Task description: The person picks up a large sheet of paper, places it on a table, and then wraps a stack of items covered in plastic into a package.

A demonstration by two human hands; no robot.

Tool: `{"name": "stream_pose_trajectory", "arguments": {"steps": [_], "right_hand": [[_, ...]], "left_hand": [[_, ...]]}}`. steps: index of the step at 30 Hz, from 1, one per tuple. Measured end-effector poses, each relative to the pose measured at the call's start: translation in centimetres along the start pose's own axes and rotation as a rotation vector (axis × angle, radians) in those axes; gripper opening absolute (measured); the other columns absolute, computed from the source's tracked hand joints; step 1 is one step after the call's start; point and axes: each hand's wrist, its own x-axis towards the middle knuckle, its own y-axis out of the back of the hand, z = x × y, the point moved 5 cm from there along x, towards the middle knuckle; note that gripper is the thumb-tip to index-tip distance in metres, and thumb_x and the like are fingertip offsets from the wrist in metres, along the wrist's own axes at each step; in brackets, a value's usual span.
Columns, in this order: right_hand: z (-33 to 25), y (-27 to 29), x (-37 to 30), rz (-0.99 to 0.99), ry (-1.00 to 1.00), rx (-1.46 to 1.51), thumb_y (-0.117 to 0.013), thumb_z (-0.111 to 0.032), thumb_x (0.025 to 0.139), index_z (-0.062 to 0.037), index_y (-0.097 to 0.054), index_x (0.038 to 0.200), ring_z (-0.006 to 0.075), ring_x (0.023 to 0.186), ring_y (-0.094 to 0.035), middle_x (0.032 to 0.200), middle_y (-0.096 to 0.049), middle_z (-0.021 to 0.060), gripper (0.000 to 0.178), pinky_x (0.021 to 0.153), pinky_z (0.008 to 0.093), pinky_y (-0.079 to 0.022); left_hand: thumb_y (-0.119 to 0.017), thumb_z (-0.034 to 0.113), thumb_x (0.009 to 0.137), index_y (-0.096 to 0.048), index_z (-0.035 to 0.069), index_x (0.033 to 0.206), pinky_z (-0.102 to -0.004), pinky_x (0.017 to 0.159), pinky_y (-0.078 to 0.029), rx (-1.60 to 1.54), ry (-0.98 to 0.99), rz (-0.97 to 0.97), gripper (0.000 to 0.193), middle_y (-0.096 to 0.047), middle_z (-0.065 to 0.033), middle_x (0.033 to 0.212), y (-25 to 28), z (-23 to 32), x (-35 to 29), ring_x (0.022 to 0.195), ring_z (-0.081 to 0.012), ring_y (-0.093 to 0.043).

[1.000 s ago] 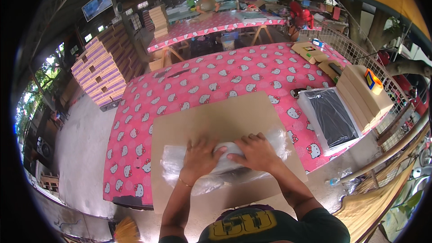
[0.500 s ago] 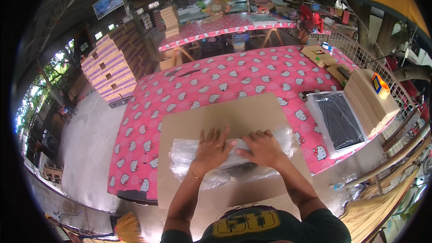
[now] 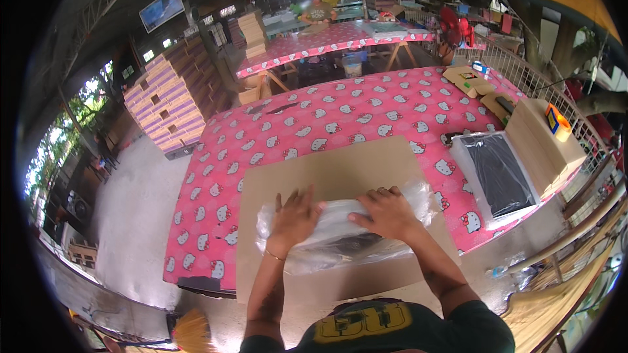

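A person's left grip (image 3: 296, 220) and right grip (image 3: 391, 214) rest palm down, open, fingers loosely spread and thumbs pointing toward each other. Under and between them lies clear plastic wrap (image 3: 340, 218), with a dark patch (image 3: 355, 244) showing through nearer the body. Beneath is a brown cardboard sheet (image 3: 340, 161) on a pink patterned worktop (image 3: 208, 189). Well to the right grip's right, a plastic-covered black panel (image 3: 500, 173) lies beside upright brown cardboard (image 3: 541, 145), topped by an orange tape roll (image 3: 557, 121).
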Motion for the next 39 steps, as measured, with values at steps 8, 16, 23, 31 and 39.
{"name": "stream_pose_trajectory", "arguments": {"steps": [8,16,23,31,39], "right_hand": [[0.5,0.6,-1.2,0.028,0.002,0.033,-0.053,-0.053,0.093,-0.0027,-0.065,0.103,0.0322,0.097,-0.066,0.097,-0.069,0.0162,0.053,0.09,0.0447,-0.045],[-0.4,0.6,-0.9,-0.033,0.003,0.022,-0.054,-0.052,0.094,-0.0027,-0.063,0.106,0.0314,0.095,-0.066,0.097,-0.068,0.0164,0.052,0.089,0.0449,-0.046],[0.9,0.0,-1.6,0.058,0.021,-0.068,-0.056,-0.051,0.093,-0.0085,-0.062,0.111,0.0293,0.092,-0.066,0.094,-0.066,0.0114,0.047,0.084,0.043,-0.046],[-0.5,0.4,-1.0,0.041,0.038,-0.007,-0.058,-0.05,0.092,-0.0076,-0.063,0.111,0.0293,0.098,-0.065,0.099,-0.066,0.012,0.047,0.087,0.0438,-0.046],[0.6,0.4,-1.2,0.057,0.004,-0.037,-0.056,-0.052,0.093,-0.0059,-0.062,0.107,0.0305,0.098,-0.065,0.099,-0.066,0.0138,0.049,0.088,0.0446,-0.046]], "left_hand": [[-0.038,0.044,0.103,-0.037,0.013,0.152,-0.0601,0.118,-0.01,-0.012,-0.088,0.672,0.058,-0.032,-0.0252,0.155,12.7,1.8,-6.0,0.146,-0.0389,-0.026],[-0.039,0.047,0.103,-0.056,0.009,0.137,-0.0624,0.115,-0.019,0.012,-0.006,0.175,0.053,-0.048,-0.0267,0.142,0.7,-1.8,-1.3,0.139,-0.0405,-0.038],[-0.044,0.044,0.101,-0.051,0.008,0.141,-0.0604,0.117,-0.015,0.013,-0.237,0.784,0.054,-0.039,-0.024,0.15,13.6,5.9,-6.6,0.141,-0.038,-0.035],[-0.042,0.055,0.099,-0.038,0.009,0.15,-0.065,0.114,-0.017,-0.008,-0.216,0.251,0.068,-0.04,-0.027,0.148,-0.7,3.9,0.1,0.139,-0.0452,-0.035],[-0.041,0.054,0.1,-0.024,0.011,0.155,-0.0647,0.115,-0.014,0.012,-0.312,0.58,0.072,-0.041,-0.0279,0.147,9.1,6.7,-3.1,0.144,-0.0433,-0.028]]}}
